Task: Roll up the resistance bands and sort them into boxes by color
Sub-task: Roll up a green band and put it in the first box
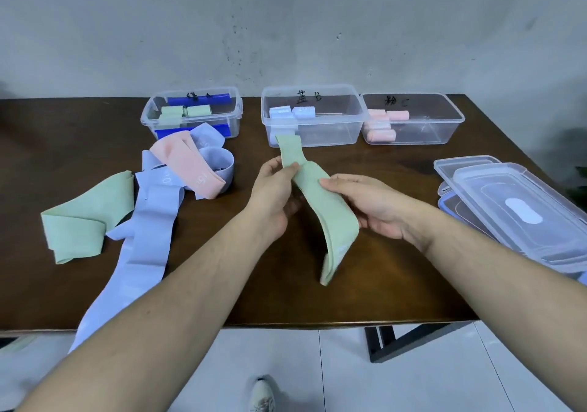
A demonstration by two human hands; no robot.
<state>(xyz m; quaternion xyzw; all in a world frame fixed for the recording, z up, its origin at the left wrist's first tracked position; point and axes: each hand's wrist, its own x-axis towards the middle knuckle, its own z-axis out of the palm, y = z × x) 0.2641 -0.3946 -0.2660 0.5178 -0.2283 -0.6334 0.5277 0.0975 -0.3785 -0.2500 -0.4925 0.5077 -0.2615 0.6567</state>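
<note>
Left hand [273, 189] pinches the green band [320, 202] near its far end; right hand [371, 208] fingers [330, 183] grip its middle above the table [317, 284].

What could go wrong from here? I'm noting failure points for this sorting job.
The green band, pinched by the left hand and right hand, hangs unrolled and may roll crooked. The lilac band droops over the table edge and might slide off.

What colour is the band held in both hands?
Pale green. The band shows best in the head view, the only view.
</note>
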